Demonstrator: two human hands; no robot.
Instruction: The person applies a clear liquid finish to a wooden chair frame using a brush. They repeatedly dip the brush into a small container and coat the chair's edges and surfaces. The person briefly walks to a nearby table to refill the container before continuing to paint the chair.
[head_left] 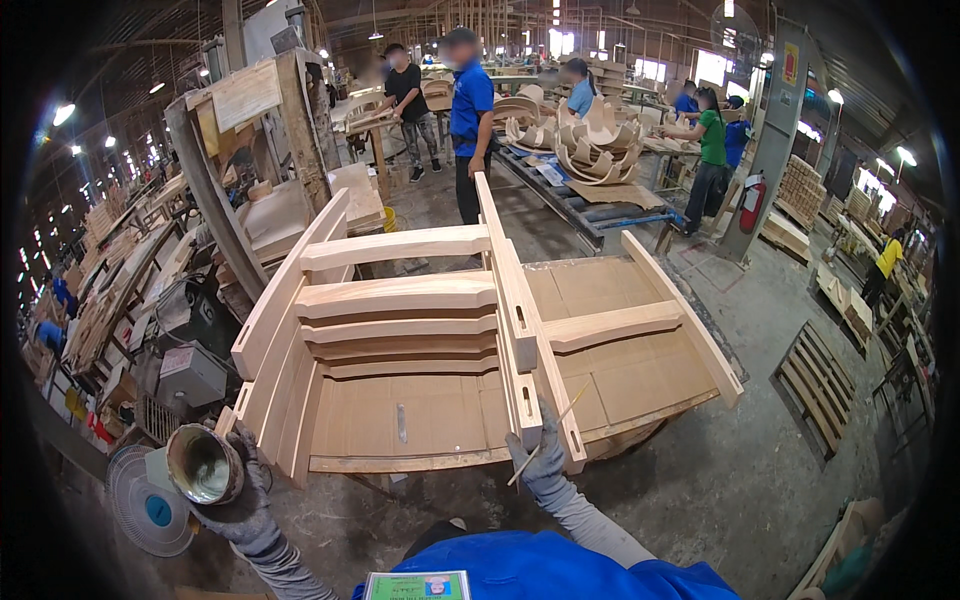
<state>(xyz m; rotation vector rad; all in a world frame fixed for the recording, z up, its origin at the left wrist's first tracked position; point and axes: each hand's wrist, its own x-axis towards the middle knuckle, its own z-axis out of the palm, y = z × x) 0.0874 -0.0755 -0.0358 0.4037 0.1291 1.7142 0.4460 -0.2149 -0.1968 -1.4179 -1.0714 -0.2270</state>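
My left hand (250,508), in a grey glove, is closed around a round pot (204,464) with a stained rim and a hollow, shiny inside. My gloved right hand (543,466) pinches a thin wooden stick (541,447) that slants up to the right. Its fingers lie at the near end of a slotted wooden leg (527,398). This leg belongs to several pale H-shaped wooden frames stacked on edge, joined by curved crossbars (398,294). Another frame (618,326) lies to their right. Whether the stick's tip carries anything is too small to tell.
Under the frames is a cardboard-topped table (590,290). A fan (150,508) stands low at the left, below a grey box (192,374). A wooden pallet (816,384) lies to the right. Several people work farther back, one in blue (471,105) just beyond the frames.
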